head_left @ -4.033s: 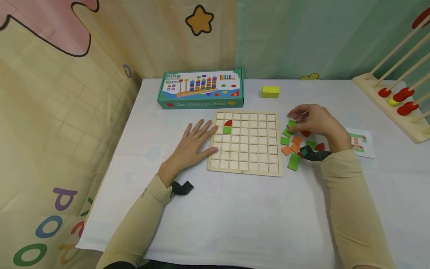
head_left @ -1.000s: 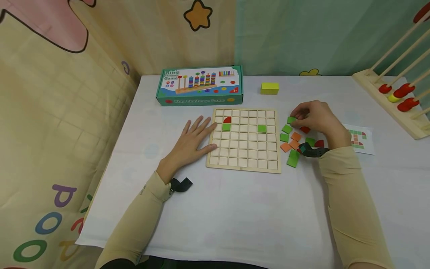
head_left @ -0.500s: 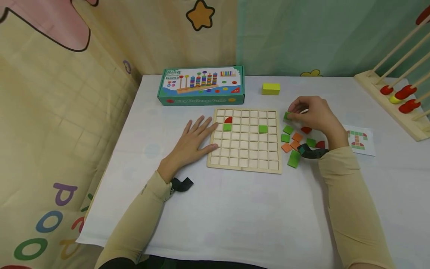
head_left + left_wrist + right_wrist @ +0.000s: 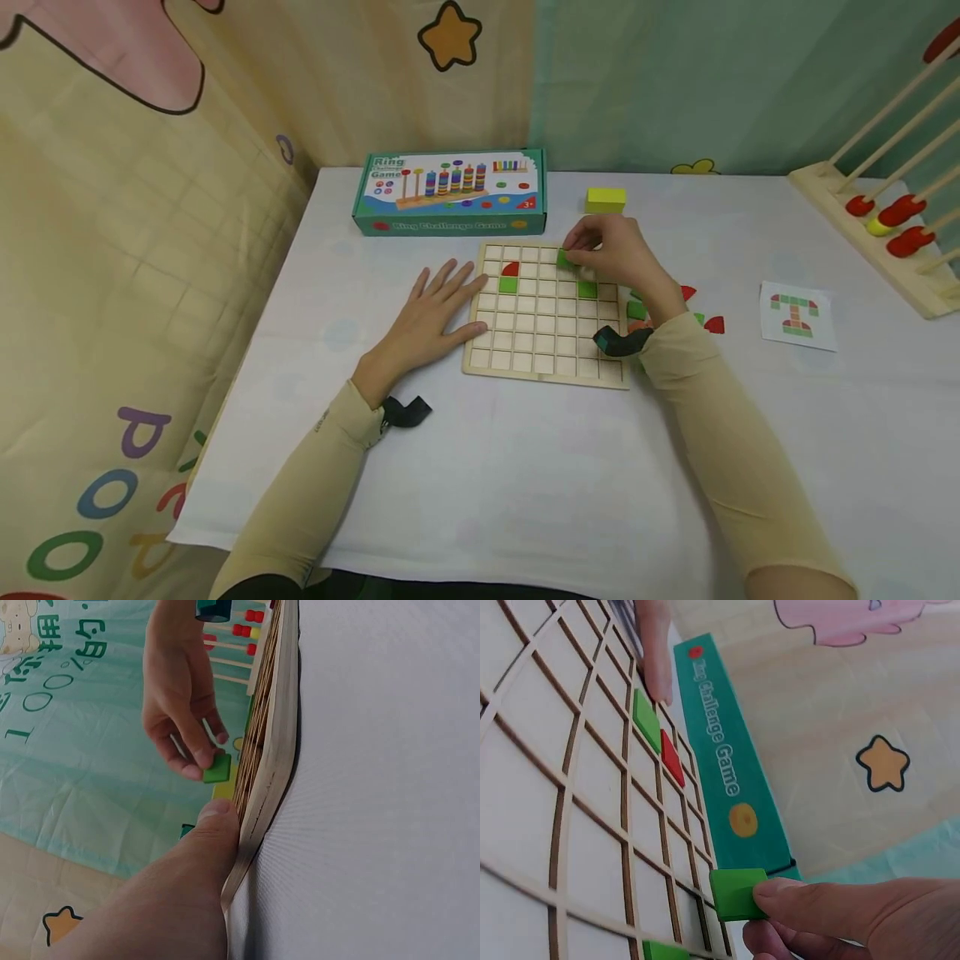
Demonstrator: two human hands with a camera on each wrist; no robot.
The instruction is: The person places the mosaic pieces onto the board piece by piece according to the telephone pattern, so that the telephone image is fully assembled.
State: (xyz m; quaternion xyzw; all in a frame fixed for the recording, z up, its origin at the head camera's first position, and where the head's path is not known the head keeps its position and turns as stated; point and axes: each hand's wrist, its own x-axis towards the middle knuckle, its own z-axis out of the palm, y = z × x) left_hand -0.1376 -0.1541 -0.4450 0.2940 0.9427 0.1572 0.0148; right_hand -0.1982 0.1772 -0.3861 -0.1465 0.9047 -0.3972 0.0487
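My right hand [image 4: 617, 250] pinches a green square tile [image 4: 739, 894] between thumb and fingers, held over the upper right part of the wooden grid board [image 4: 543, 381]. Spread along the board's left edge, my left hand [image 4: 431, 321] rests with straight fingers, its thumb [image 4: 214, 825] touching the rim. In the board's cells lie a red quarter-circle tile [image 4: 511, 269], a green tile [image 4: 507, 285] just below it and another green tile [image 4: 587, 290] at the right. Loose green, orange and red tiles [image 4: 636, 310] lie right of the board, partly hidden by my right wrist.
A pattern card [image 4: 798, 317] lies farther right. Behind the board stand a green Ring Challenge Game box [image 4: 450, 196] and a yellow block [image 4: 605, 200]. A wooden rod stand with beads [image 4: 877, 237] is at the far right.
A green tile has appeared in a right-hand cell of the board. My right hand has picked another green tile from the pile and moved left over the board. The left hand stays put.
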